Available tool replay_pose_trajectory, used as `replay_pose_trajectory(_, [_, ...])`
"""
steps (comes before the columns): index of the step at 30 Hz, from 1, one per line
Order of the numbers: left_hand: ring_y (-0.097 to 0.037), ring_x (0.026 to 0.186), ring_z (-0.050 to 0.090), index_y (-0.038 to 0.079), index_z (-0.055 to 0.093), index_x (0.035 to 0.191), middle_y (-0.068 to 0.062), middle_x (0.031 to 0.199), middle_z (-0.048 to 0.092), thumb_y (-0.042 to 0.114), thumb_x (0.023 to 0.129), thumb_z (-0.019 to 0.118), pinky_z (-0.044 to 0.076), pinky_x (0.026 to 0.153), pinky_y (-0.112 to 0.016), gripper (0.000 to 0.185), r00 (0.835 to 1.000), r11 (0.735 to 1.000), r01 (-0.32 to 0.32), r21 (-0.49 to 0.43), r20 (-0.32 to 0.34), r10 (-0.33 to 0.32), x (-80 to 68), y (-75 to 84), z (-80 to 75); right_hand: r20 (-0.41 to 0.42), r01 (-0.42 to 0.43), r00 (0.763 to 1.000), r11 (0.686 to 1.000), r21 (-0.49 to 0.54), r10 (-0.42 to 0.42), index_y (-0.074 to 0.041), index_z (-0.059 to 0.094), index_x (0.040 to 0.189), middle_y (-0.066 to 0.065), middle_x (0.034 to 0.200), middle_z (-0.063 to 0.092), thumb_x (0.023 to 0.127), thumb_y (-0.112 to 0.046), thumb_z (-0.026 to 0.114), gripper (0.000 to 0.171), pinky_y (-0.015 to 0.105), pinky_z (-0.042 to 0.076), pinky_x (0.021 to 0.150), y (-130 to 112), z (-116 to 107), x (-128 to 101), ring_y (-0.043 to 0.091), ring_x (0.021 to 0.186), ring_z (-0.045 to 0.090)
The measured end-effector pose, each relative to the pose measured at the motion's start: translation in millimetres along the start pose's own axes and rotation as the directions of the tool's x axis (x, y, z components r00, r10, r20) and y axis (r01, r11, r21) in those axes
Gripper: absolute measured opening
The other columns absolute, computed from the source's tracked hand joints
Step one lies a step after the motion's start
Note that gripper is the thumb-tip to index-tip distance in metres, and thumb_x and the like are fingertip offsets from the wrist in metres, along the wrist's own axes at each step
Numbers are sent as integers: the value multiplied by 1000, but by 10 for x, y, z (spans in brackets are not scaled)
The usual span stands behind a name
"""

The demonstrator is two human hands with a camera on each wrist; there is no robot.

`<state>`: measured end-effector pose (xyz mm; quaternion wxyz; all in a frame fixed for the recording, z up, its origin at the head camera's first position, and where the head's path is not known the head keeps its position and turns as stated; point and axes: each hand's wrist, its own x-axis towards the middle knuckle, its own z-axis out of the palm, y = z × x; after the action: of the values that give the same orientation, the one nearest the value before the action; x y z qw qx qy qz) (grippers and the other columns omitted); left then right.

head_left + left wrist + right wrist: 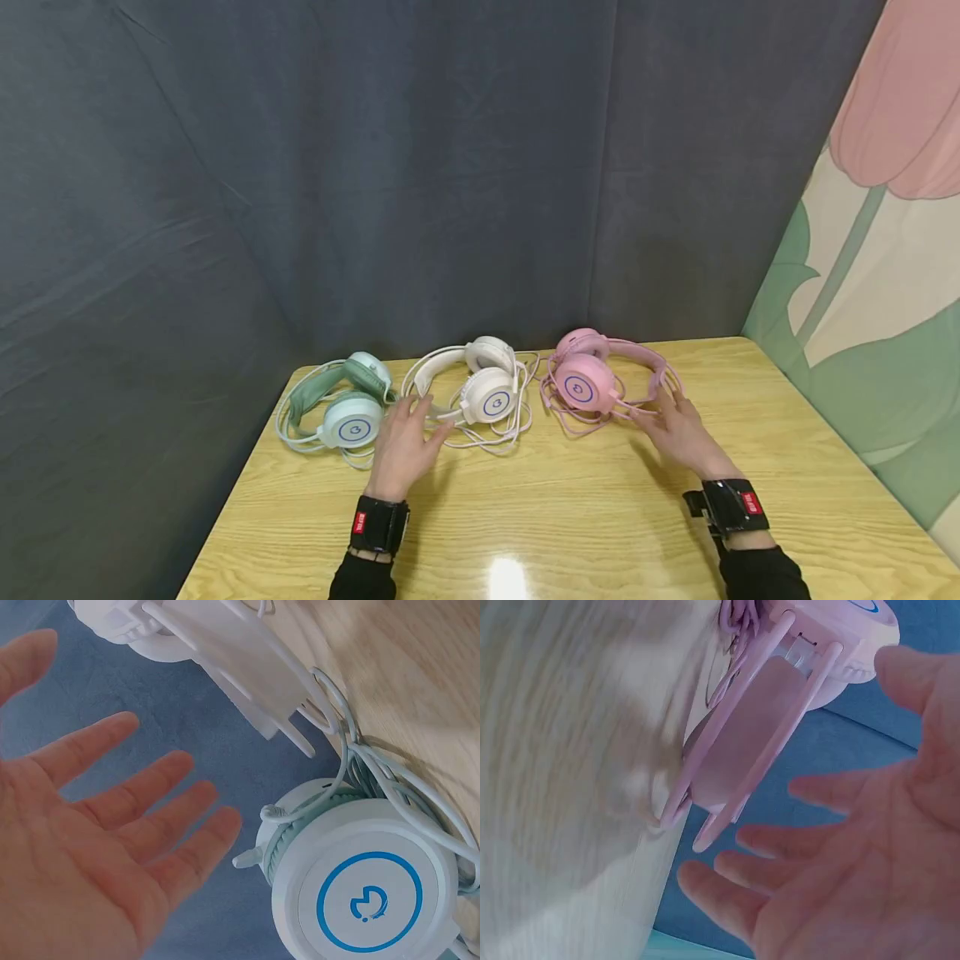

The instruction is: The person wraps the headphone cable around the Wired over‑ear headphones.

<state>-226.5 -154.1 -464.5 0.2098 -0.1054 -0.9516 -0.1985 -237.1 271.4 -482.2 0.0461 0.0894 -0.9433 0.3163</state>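
Both hands empty, fingers spread: left hand [402,446] between mint-green headset [341,402] & white wired headset [477,390], right hand [678,433] by pink headset [600,381]. All 3 flat on wooden table [570,517], nothing lifted yet.

Blue ring enclosing a small blue logo on the ear cup of the green headset [365,898]; like marks on the white headset [496,403] and pink headset [578,388]. Red wristband tags illegible.

Wooden table [570,517], dark curtain [375,167], floral wall [885,250]
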Motion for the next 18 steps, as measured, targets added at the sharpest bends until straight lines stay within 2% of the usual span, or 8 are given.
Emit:
replay_pose_trajectory(2, [-42, 112, 60, 5, 62, 128, -24, 125, 61, 41, 90, 67, 47, 93, -54, 53, 1000, 1000, 6, -3, 3, -6, 17, 21, 13, 14, -48, 999, 999, 4, 48, 10, 23, 147, 46, 130, 46, 101, -40, 50, 73, 79, 23, 97, 24, -14, 55, 69, 130, 19])
replay_pose_trajectory(4, [-39, 105, 64, 6, 64, 126, -21, 118, 65, 41, 91, 66, 51, 86, -52, 50, 1000, 1000, 16, -9, 14, -16, 38, 49, 17, 36, -97, 995, 995, 6, 97, 13, 17, 147, 48, 131, 42, 102, -44, 45, 78, 78, 25, 98, 64, -26, 104, 70, 128, 22])
replay_pose_trajectory(6, [-37, 98, 67, 7, 65, 123, -18, 112, 69, 42, 92, 66, 52, 79, -51, 46, 999, 1000, 23, -20, 29, -23, 53, 79, 16, 57, -153, 987, 988, -2, 153, 18, 9, 146, 54, 134, 27, 102, -49, 40, 85, 76, 30, 96, 113, -50, 159, 71, 124, 27])
replay_pose_trajectory(8, [-34, 93, 68, 9, 67, 121, -15, 106, 71, 42, 92, 65, 53, 73, -48, 44, 999, 999, 30, -35, 45, -29, 63, 108, 8, 87, -215, 972, 976, -25, 217, 22, -3, 143, 58, 133, 16, 101, -54, 35, 95, 74, 34, 96, 167, -77, 214, 71, 122, 30])
replay_pose_trajectory(11, [-32, 90, 70, 9, 69, 117, -14, 101, 73, 42, 92, 65, 53, 69, -46, 41, 998, 999, 27, -40, 49, -25, 54, 130, -2, 130, -284, 949, 958, -38, 287, 28, -11, 138, 60, 134, 16, 100, -57, 33, 103, 70, 34, 100, 238, -114, 309, 69, 125, 29])
replay_pose_trajectory(14, [-30, 87, 70, 10, 70, 115, -13, 99, 74, 41, 93, 65, 53, 68, -44, 39, 999, 999, 14, -38, 45, -12, 45, 131, -1, 145, -330, 931, 942, -54, 334, 31, -10, 135, 59, 132, 22, 99, -58, 32, 105, 68, 35, 101, 299, -148, 420, 68, 125, 30])
replay_pose_trajectory(18, [-29, 84, 71, 10, 71, 113, -13, 97, 74, 42, 94, 63, 53, 67, -41, 38, 999, 999, 5, -35, 52, -3, 25, 119, 4, 137, -385, 909, 919, -86, 394, 31, 5, 136, 56, 131, 28, 98, -57, 33, 100, 67, 38, 99, 378, -168, 562, 67, 123, 34])
